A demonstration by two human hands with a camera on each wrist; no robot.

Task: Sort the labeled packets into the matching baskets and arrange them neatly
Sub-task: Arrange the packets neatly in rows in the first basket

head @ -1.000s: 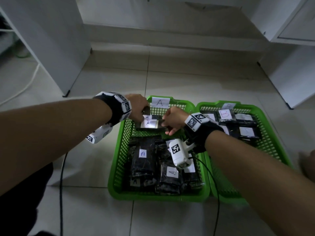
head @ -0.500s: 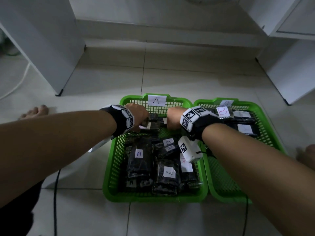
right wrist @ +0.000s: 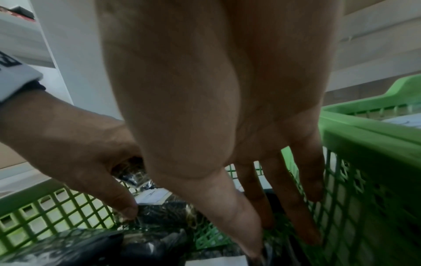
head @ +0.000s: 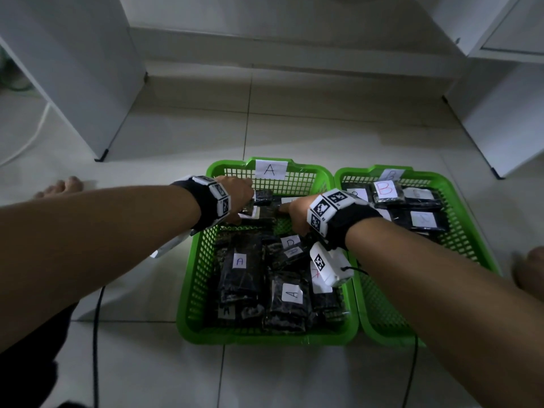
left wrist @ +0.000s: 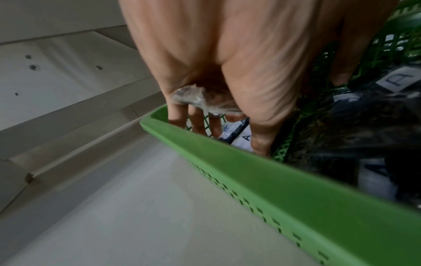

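Two baskets: green basket A (head: 192,293) sits on the floor (head: 147,363) with basket B (head: 459,213) touching its right side; each carries a paper letter on its far wall, which tells where packets belong.
Left hand: the left hand (head: 237,198) is at the far-left corner of basket A, fingers curled round a clear-wrapped dark packet (left wrist: 200,98), with more A-labelled packets just under its fingertips, probably to tuck this one into a row against the wall.
Right hand: the right hand (head: 297,214) reaches into the far end of basket A with fingers (right wrist: 296,207) straight and spread, tips down on the dark packets; it grips nothing and seems to steady or square the row.
Packets in A: several dark packets marked A (head: 240,262) lie near the front, some overlapping and askew, so tidying is not finished.
Packets in B: packets such as the one marked B (head: 385,188) lie flat at the far end of their basket.
Stage: likely late sorting, mostly arranging now.
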